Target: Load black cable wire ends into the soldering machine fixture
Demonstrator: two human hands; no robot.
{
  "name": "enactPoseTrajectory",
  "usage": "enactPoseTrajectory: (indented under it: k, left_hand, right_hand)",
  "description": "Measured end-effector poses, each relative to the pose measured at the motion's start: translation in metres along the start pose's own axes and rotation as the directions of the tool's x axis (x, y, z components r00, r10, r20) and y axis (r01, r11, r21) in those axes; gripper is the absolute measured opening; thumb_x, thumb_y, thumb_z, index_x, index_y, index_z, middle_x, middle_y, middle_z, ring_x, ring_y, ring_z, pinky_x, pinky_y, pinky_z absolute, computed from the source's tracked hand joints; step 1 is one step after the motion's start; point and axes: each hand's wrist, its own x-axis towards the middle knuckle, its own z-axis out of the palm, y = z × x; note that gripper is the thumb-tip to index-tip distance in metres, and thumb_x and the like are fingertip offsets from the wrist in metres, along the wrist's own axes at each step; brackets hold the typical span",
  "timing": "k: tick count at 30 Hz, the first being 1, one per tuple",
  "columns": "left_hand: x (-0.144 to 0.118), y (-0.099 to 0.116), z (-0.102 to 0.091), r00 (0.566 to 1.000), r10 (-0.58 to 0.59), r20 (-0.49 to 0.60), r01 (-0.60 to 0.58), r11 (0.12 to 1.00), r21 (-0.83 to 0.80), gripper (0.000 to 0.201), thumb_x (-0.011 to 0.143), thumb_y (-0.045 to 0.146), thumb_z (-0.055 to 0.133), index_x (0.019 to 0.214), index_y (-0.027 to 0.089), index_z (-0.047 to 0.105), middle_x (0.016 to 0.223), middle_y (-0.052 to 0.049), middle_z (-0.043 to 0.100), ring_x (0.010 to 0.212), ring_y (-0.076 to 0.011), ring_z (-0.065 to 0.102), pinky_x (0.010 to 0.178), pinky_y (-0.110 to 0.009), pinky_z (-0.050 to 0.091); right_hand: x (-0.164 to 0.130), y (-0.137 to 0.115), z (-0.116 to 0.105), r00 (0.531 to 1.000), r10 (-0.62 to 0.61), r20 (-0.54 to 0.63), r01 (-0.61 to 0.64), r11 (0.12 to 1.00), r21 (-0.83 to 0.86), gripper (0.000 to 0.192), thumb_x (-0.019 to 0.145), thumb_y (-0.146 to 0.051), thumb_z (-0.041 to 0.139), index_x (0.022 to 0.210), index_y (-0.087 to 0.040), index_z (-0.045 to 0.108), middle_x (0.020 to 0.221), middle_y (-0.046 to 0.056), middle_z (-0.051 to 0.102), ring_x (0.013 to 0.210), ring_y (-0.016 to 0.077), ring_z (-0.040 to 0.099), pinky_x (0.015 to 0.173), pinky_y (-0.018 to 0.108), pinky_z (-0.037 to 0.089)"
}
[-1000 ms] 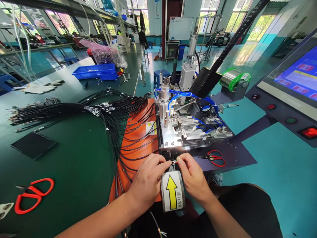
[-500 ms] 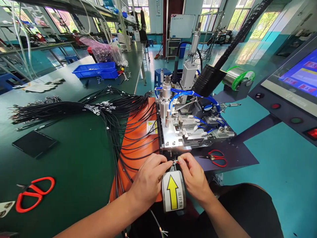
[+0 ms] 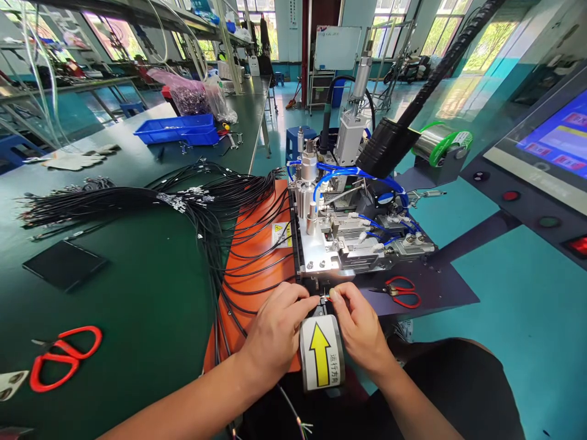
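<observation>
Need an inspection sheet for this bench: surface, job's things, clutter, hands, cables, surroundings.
Surface: dark green bench with an orange mat beside the machine.
Job's things: fine wire ends pinched at the front of the metal fixture; yellow arrow label just below.
Clutter: red scissors at left, second red scissors right of the fixture, black pad, blue tray.
Hands: left hand and right hand both pinching the wire ends, fingertips nearly touching.
Cables: black cable bundle fanned over bench and mat; blue air tubes on the fixture.
Surroundings: touchscreen at right, solder spool, whiteboard.
</observation>
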Motion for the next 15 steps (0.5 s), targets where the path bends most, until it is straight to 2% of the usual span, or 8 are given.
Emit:
enactPoseTrajectory:
  k: [15]
  left_hand:
    - [0.0002, -0.0005, -0.0001, 1.0, -0.015, 0.014, 0.015, 1.0, 0.0, 0.027, 0.094, 0.009, 0.048, 0.11, 0.016, 0.069, 0.096, -0.008, 0.062, 0.087, -0.0208, 0.053, 0.073, -0.033, 0.049]
  right_hand:
    - [-0.0018, -0.0013, 0.0007, 1.0, 0.004, 0.009, -0.004, 1.0, 0.011, 0.027, 0.101, -0.04, 0.042, 0.089, -0.021, 0.055, 0.08, 0.001, 0.058, 0.075, 0.0169, 0.054, 0.07, 0.026, 0.042]
